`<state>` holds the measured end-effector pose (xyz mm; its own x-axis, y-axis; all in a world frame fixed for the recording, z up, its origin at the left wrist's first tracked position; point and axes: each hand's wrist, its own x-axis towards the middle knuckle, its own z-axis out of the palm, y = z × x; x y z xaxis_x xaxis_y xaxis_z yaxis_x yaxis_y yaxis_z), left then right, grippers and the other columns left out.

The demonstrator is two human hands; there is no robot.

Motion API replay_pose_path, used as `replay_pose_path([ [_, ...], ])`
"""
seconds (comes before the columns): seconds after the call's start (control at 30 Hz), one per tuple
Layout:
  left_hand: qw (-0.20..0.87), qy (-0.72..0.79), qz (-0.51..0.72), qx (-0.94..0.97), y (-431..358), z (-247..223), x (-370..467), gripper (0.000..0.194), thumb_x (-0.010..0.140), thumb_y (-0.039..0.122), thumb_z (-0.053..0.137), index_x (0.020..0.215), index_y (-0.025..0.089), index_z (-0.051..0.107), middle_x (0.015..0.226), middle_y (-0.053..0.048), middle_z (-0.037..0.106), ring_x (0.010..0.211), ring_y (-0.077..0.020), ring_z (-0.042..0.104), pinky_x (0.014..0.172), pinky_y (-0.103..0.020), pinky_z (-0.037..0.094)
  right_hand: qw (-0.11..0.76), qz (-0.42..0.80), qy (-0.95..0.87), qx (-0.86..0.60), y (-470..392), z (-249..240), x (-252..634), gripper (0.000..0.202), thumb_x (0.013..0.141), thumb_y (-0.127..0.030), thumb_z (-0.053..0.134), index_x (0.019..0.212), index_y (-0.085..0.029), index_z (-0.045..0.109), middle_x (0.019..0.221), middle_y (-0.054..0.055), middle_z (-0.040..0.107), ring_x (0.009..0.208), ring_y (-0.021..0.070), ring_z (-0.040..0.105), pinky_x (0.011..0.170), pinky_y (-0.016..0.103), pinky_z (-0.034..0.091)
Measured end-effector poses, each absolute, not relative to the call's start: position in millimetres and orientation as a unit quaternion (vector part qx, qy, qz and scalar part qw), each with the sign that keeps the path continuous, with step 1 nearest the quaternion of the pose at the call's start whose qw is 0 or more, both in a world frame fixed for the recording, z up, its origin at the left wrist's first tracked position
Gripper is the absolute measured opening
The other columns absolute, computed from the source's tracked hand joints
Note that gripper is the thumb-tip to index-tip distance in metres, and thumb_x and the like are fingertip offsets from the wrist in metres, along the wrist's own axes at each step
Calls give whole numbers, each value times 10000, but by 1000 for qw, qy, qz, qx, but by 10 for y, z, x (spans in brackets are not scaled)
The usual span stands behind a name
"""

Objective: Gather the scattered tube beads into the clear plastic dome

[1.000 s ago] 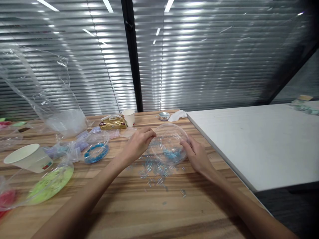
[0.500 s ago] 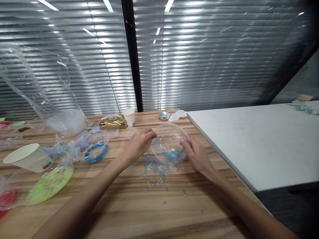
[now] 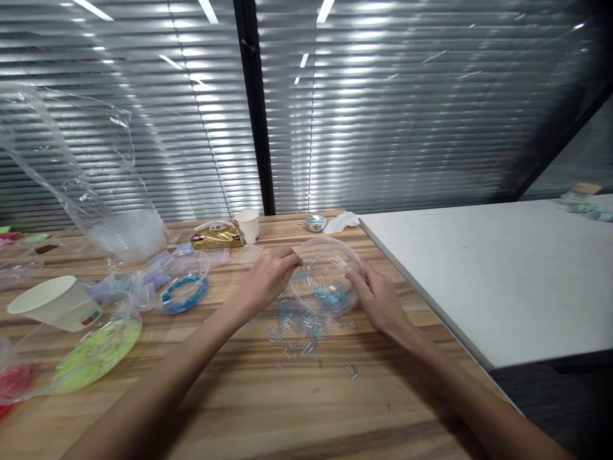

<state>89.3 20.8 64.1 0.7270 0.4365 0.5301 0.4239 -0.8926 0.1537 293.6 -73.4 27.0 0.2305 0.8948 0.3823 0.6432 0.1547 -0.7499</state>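
Note:
Between my hands a clear plastic bowl [image 3: 327,255] is tilted towards me, with light blue pieces [image 3: 330,295] gathered in its lower part. My right hand [image 3: 376,291] grips the right rim, thumb on the inside. At the left rim, the closed fingertips of my left hand [image 3: 274,271] pinch the edge; the exact contact is partly hidden. Below the bowl, many small shiny tube-shaped pieces [image 3: 301,332] lie scattered on the wooden table [image 3: 306,409].
To the left stand a clear bowl with a blue ring-shaped mass [image 3: 184,294], a paper cup [image 3: 55,303] and a container of yellow-green material [image 3: 98,354]. Farther back are a gold packet [image 3: 218,235], another paper cup [image 3: 248,225], a round tin [image 3: 315,223] and white tissue [image 3: 341,222]. A white table [image 3: 488,275] adjoins on the right.

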Motion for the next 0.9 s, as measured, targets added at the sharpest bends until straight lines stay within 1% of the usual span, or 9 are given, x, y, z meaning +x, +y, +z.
replay_pose_path([
  [0.07, 11, 236, 282, 930, 199, 643, 895, 140, 882, 86, 487, 856, 133, 616, 858, -59, 623, 801, -180, 584, 707, -291, 466, 457, 139, -605, -637, -740, 277, 2932, 341, 898, -436, 371, 901, -166, 580, 662, 16, 627, 605, 185, 572, 582, 268, 397],
  [0.23, 11, 243, 271, 931, 181, 642, 894, 155, 880, 79, 477, 875, 138, 620, 879, -63, 624, 807, -179, 590, 705, -285, 476, 453, 141, -606, -638, -739, 278, 2926, 362, 894, -427, 371, 993, -153, 586, 672, 21, 633, 606, 190, 568, 590, 274, 401],
  [0.47, 3, 242, 268, 932, 184, 625, 894, 164, 876, 69, 474, 884, 133, 625, 881, -63, 622, 815, -178, 592, 711, -285, 484, 453, 149, -602, -640, -739, 281, 2925, 345, 888, -429, 377, 927, -157, 587, 713, 33, 645, 642, 190, 577, 605, 271, 405],
  [0.57, -4, 239, 270, 933, 182, 618, 892, 175, 875, 64, 467, 886, 137, 625, 871, -61, 620, 810, -173, 590, 706, -278, 483, 454, 155, -601, -640, -747, 289, 2927, 346, 888, -429, 376, 931, -156, 585, 715, 35, 649, 645, 190, 580, 600, 268, 409],
  [0.67, -4, 241, 265, 934, 180, 613, 889, 172, 871, 60, 475, 889, 138, 628, 876, -60, 621, 816, -179, 592, 704, -283, 485, 454, 151, -602, -640, -749, 293, 2927, 363, 887, -424, 378, 983, -148, 593, 712, 37, 652, 643, 194, 583, 598, 271, 412],
  [0.8, -5, 243, 259, 935, 181, 601, 887, 169, 864, 52, 489, 897, 135, 631, 881, -61, 621, 820, -182, 595, 705, -286, 489, 453, 145, -604, -640, -737, 281, 2927, 400, 887, -419, 380, 1091, -142, 585, 771, 51, 672, 681, 207, 602, 610, 278, 419],
  [0.9, -6, 243, 258, 935, 182, 592, 892, 167, 864, 54, 492, 898, 134, 635, 883, -63, 622, 832, -182, 594, 717, -288, 492, 452, 146, -604, -640, -731, 270, 2931, 418, 888, -425, 381, 1119, -139, 579, 771, 52, 674, 688, 210, 607, 620, 281, 423],
])
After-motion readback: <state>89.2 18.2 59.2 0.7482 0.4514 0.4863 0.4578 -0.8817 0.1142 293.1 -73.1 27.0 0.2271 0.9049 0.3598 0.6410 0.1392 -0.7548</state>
